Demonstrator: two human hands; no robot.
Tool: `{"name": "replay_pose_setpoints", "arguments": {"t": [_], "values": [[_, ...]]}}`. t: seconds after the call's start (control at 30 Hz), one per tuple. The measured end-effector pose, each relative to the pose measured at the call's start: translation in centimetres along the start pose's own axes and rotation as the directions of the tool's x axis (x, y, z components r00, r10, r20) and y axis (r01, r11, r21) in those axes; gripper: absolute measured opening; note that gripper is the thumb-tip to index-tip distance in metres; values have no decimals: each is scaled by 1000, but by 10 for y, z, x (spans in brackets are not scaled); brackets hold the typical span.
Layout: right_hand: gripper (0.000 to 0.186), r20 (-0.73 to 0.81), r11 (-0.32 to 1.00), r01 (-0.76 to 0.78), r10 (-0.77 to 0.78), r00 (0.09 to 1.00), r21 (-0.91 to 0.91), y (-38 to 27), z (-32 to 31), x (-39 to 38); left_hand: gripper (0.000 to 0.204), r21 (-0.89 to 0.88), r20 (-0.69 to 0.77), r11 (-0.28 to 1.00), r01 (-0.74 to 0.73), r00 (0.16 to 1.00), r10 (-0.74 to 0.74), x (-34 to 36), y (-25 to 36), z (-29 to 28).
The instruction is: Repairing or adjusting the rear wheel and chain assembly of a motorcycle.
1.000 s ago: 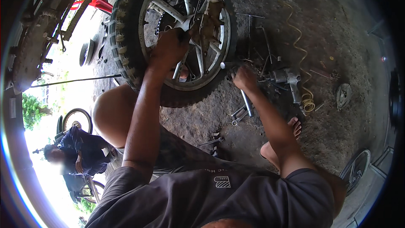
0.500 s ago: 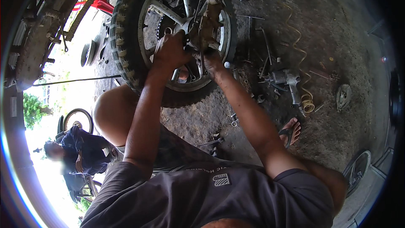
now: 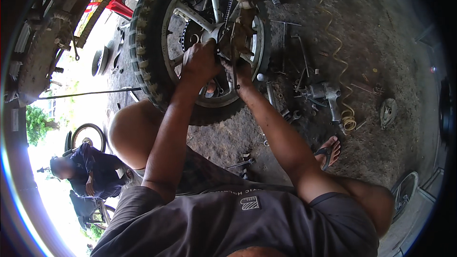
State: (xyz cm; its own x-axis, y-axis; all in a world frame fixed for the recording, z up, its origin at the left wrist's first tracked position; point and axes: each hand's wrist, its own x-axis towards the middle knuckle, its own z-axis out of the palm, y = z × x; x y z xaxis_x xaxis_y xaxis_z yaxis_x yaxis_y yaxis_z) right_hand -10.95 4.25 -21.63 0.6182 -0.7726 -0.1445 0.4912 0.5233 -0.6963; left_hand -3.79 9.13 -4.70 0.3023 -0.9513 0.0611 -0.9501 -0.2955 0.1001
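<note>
A motorcycle wheel with a knobbly tyre and pale spokes stands before me. My left hand is closed at the hub; whatever lies in its fingers is hidden. Just right of it, my right hand has its fingers curled in beneath the hub, and I cannot make out what they hold. A thin dark metal bar runs down past the right fingers. Beside the hub is a dirty brown frame part. Behind the spokes, part of a toothed sprocket shows.
On the floor to the right lie an impact gun with a coiled yellow hose, a hammer, a T-handle wrench and a round metal part. A spanner lies near my legs. A person is off to the left.
The view has shifted slightly, so the wheel appears a little further right. Both hands stay at the hub. The thin bar beside my right hand now shows along more of its length.
</note>
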Motion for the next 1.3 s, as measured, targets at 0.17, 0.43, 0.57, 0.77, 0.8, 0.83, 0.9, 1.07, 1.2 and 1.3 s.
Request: {"name": "replay_pose_setpoints", "arguments": {"t": [0.17,0.43,0.57,0.77,0.8,0.83,0.9,1.07,1.2,1.3], "values": [[52,216,883,116,-17,976,-454,-31,-26,-12,29,-31,-47,999,-27,999,26,-6,-6,-7],[75,206,-429,64,-293,934,-901,34,-257,-53,31,-202,-38,975,-96,995,91,14,34,-4],[63,93,-131,27,-529,844,-991,43,-163,-85,31,-144,-18,989,34,999,-37,-10,-4,-13],[49,-65,-201,-102,-182,981,-974,56,-205,-94,32,-63,-122,996,-61,991,53,-9,3,-11],[49,-59,-203,-96,-182,982,-975,56,-205,-95,32,-62,-126,996,-58,991,49,-10,2,-16],[47,-5,-153,-42,-237,971,-987,55,-206,-97,30,4,-152,997,-74,986,74,-11,1,-21],[45,46,-99,18,-283,958,-995,44,-185,-101,28,75,-166,994,-80,982,91,-20,3,-43],[47,145,167,170,-153,977,-971,24,-131,-90,16,-260,-567,955,-145,823,-29,-42,32,-107],[53,278,225,346,-287,917,-911,33,-85,-87,22,-281,-503,955,-91,862,-66,-53,11,-90],[54,209,257,292,-306,929,-921,32,-63,-90,29,-387,-357,918,-88,932,-61,-60,2,-57]]}}
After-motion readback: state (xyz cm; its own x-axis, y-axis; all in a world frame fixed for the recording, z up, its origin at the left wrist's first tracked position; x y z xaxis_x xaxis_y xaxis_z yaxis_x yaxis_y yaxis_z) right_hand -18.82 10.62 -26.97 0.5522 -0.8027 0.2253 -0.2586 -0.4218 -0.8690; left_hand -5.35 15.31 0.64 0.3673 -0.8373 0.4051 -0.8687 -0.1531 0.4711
